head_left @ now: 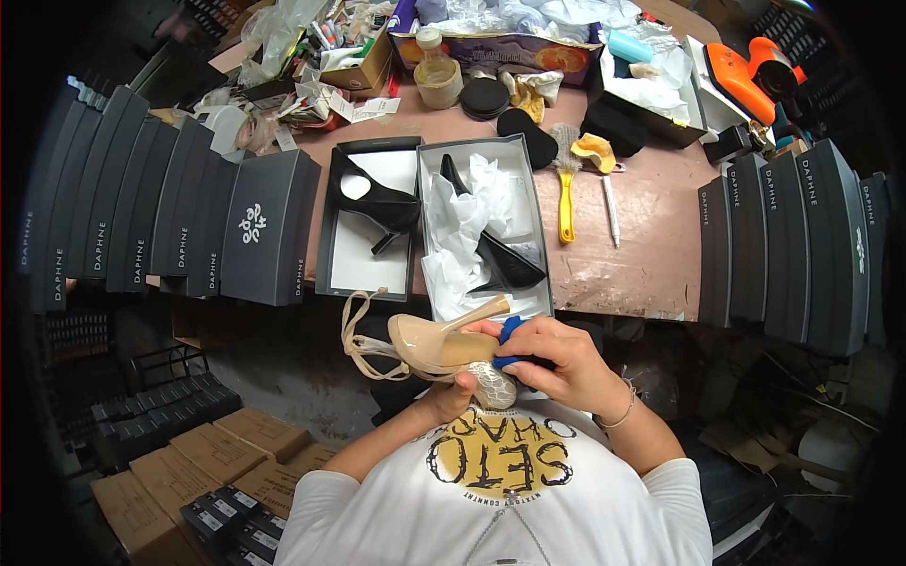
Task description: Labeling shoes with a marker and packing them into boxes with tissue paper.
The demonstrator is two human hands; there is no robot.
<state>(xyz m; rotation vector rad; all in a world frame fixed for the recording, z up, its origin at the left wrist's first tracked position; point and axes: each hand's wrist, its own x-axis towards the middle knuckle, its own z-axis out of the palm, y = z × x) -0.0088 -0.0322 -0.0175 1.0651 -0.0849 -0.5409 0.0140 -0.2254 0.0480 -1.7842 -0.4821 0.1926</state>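
Note:
My left hand (449,398) grips a beige high-heeled shoe (420,341) close to my chest. Its slim heel points away to the upper right, and the tan sole is turned partly up. Thin ankle straps (357,337) loop loosely off its left end, while the toe end has a pale net-like pattern. In my right hand (563,363) is a bunched blue cloth (511,340), pinched against the shoe near its front part. My left fingers are partly hidden behind the shoe.
Ahead, an open box lid (326,269) and a shoe box (541,222) hold black heels (373,203) and white tissue paper. A yellow-handled brush (565,203), a white pen (612,212) and a bottle (438,80) lie beyond. Dark shoe boxes (269,226) line both sides; cartons (170,481) stand lower left.

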